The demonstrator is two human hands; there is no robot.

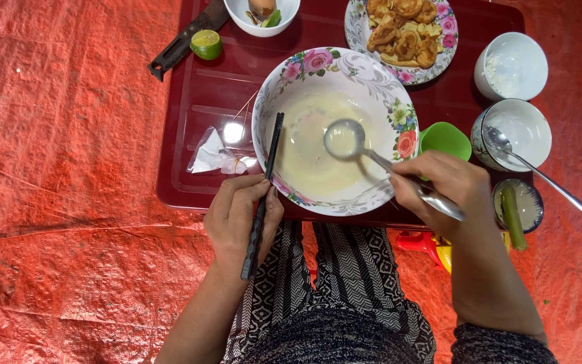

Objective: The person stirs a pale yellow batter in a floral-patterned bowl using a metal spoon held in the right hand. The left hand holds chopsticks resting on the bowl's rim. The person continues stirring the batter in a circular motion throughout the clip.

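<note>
Left hand (240, 219) clamped black chopsticks (264, 189) at the floral bowl (345, 71) rim; right hand (446, 189) clamped a metal spoon (365, 152) over pale liquid.

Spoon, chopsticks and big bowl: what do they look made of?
Spoon in the right hand: polished metal, mirror glints. Chopsticks in the left hand: matte black, probably plastic or lacquered wood. Bowl: glossy white with printed flowers, ceramic or melamine.

The big floral bowl (335, 74) fills the tray's (190, 182) near middle. Left of it lies open tray with only a crumpled wrapper (213, 158). To the right, a green cup (447, 138) and white bowls (516, 131) crowd close; far, a food plate (402, 34) blocks.
</note>
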